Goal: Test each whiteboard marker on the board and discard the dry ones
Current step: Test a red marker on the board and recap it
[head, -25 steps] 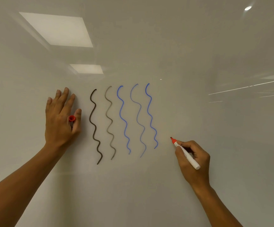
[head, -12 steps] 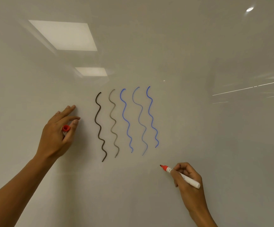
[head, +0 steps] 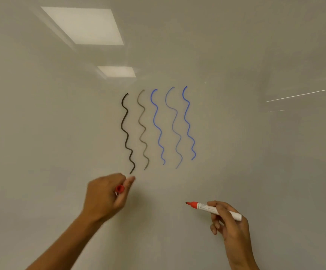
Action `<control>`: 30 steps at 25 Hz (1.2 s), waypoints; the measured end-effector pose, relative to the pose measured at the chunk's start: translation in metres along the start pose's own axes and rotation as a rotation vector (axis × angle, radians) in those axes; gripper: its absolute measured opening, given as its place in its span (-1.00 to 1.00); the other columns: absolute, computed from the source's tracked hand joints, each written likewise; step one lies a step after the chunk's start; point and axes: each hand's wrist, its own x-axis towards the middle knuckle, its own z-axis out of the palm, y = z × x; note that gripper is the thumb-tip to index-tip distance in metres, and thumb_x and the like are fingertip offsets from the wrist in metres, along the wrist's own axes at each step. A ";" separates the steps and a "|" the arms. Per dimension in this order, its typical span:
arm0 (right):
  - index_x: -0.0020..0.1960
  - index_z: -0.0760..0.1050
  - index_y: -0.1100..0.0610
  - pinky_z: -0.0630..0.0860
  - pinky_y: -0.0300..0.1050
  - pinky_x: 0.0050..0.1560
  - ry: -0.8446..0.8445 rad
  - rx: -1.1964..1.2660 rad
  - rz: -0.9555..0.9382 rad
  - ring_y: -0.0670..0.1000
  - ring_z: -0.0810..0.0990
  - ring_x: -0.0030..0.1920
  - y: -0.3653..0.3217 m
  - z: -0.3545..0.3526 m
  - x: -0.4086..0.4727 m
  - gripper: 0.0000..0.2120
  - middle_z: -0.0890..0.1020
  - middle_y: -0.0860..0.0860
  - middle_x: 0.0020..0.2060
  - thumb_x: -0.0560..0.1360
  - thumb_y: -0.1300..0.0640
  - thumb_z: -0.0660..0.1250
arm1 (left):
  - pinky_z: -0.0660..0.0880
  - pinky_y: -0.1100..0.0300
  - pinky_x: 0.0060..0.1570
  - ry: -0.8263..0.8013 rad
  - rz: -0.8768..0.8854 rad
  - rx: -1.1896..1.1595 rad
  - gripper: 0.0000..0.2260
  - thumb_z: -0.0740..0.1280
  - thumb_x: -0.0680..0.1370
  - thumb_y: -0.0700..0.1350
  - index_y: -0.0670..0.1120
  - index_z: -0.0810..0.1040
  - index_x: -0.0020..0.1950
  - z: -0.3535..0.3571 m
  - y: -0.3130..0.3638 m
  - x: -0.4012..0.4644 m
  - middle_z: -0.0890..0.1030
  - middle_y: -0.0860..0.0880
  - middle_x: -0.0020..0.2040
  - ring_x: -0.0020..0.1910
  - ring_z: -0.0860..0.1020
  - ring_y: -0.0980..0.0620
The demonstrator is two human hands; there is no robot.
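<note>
Below the five wavy test lines (head: 158, 127), you are gripping the uncapped red marker (head: 214, 209) in your right hand (head: 229, 223), its cap (head: 119, 188) pinched in your left hand (head: 104, 195); bring them straight together.

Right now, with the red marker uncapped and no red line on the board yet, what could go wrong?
The red marker in the right hand is uncapped, so its tip could brush skin or sleeve. The red cap, pinched in the left hand, might slip. No red line sits beside the five squiggles, so this marker could be misjudged.
</note>
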 end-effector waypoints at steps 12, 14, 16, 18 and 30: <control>-0.18 0.69 0.17 0.41 -0.11 -0.46 -0.178 0.039 0.028 0.02 0.42 -0.45 0.008 0.017 -0.016 -0.81 0.58 0.14 -0.41 0.37 0.16 0.30 | 0.24 0.33 -0.47 -0.350 0.031 -0.007 -0.70 -0.09 0.66 0.27 0.19 0.22 -0.17 0.056 0.051 -0.055 0.30 0.21 -0.39 -0.48 0.32 0.11; -0.17 0.69 0.16 0.41 -0.11 -0.45 -0.200 0.030 0.028 0.01 0.43 -0.44 0.008 0.017 -0.016 -0.81 0.58 0.14 -0.40 0.38 0.16 0.30 | 0.23 0.38 -0.49 -0.345 0.080 0.019 -0.70 -0.04 0.67 0.26 0.17 0.26 -0.17 0.055 0.053 -0.050 0.33 0.20 -0.39 -0.49 0.34 0.12; -0.17 0.69 0.14 0.41 -0.10 -0.44 -0.197 0.022 0.023 0.00 0.44 -0.43 0.007 0.018 -0.017 -0.81 0.59 0.15 -0.39 0.38 0.15 0.30 | 0.17 0.43 -0.50 -0.344 0.126 0.052 -0.69 -0.02 0.66 0.26 0.17 0.29 -0.17 0.053 0.056 -0.046 0.32 0.22 -0.38 -0.50 0.31 0.15; -0.17 0.69 0.13 0.41 -0.11 -0.44 -0.176 0.034 0.009 0.01 0.43 -0.44 0.007 0.018 -0.018 -0.83 0.58 0.15 -0.39 0.40 0.16 0.31 | 0.11 0.48 -0.49 -0.344 0.146 0.074 -0.70 -0.02 0.66 0.26 0.16 0.30 -0.16 0.053 0.056 -0.044 0.31 0.23 -0.37 -0.51 0.28 0.18; -0.16 0.68 0.11 0.42 -0.14 -0.43 -0.171 0.050 0.010 -0.01 0.43 -0.44 0.009 0.023 -0.018 -0.82 0.59 0.13 -0.39 0.41 0.12 0.30 | 0.28 0.44 -0.50 -0.338 0.237 0.042 -0.66 0.05 0.60 0.34 0.18 0.47 -0.11 0.055 0.057 -0.043 0.50 0.22 -0.30 -0.47 0.41 0.21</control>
